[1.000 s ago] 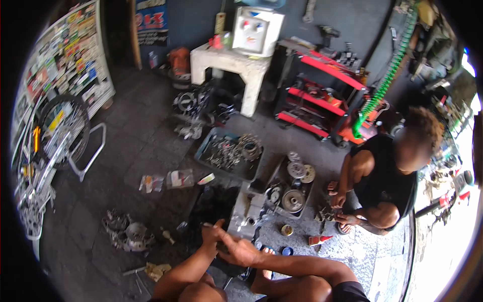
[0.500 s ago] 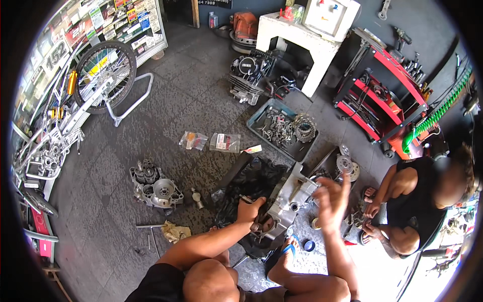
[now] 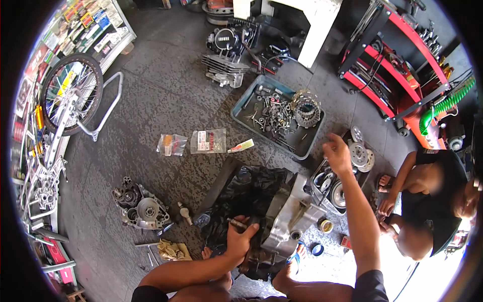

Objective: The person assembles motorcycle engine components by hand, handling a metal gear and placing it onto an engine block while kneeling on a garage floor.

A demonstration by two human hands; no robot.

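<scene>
My left hand (image 3: 240,239) is closed round a short, dark metal rod-like piece (image 3: 236,223), whose end sticks out past the fingers. It is just left of a grey metal engine case (image 3: 287,216), which stands tilted between my feet over crumpled black plastic (image 3: 246,189). My right hand (image 3: 338,155) is stretched forward in the air near the right rim of a grey-green parts tray (image 3: 240,120), its fingers loosely bent and apart with nothing visible in them. Below that hand lies a second container (image 3: 329,209) with gears and round plates. Bolts, springs and a clutch basket (image 3: 306,108) fill the tray.
Two small plastic bags (image 3: 209,141) and a tube (image 3: 241,146) lie ahead. Another engine case half (image 3: 143,206) sits at left, an assembled engine (image 3: 226,48) further off. At right are a red tool cart (image 3: 402,65) and a crouching person (image 3: 427,191). Open tins (image 3: 326,226) stand nearby.
My right hand has moved forward from above the engine case towards the parts tray, its fingers less spread. My left hand has drawn slightly left, away from the case. The view has shifted.
</scene>
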